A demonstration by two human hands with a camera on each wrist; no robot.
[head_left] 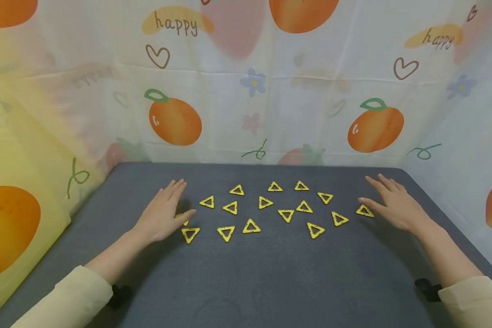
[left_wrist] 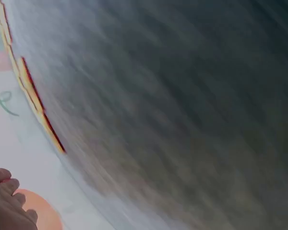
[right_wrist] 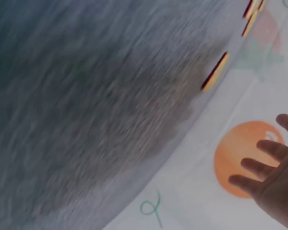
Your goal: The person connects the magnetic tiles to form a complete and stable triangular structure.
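Observation:
Several yellow triangular frames with hollow centres, such as this yellow triangle point(head_left: 251, 226), lie scattered over the dark table. My left hand point(head_left: 161, 212) is held over the left end of the group with fingers straight, partly hiding one triangle point(head_left: 186, 217) under its thumb. Another triangle point(head_left: 190, 234) lies just below that thumb. At the right end, my right hand point(head_left: 395, 205) is spread with nothing in it, its thumb close to a triangle point(head_left: 365, 211). In the right wrist view the fingers point(right_wrist: 264, 168) are apart; the left wrist view shows only part of the left hand.
The dark grey table point(head_left: 270, 282) reaches back to a white curtain point(head_left: 225, 118) printed with oranges, hearts and flowers. Yellowish cloth point(head_left: 20, 155) hangs along the left side. A black strap point(head_left: 427, 290) shows at the right sleeve cuff.

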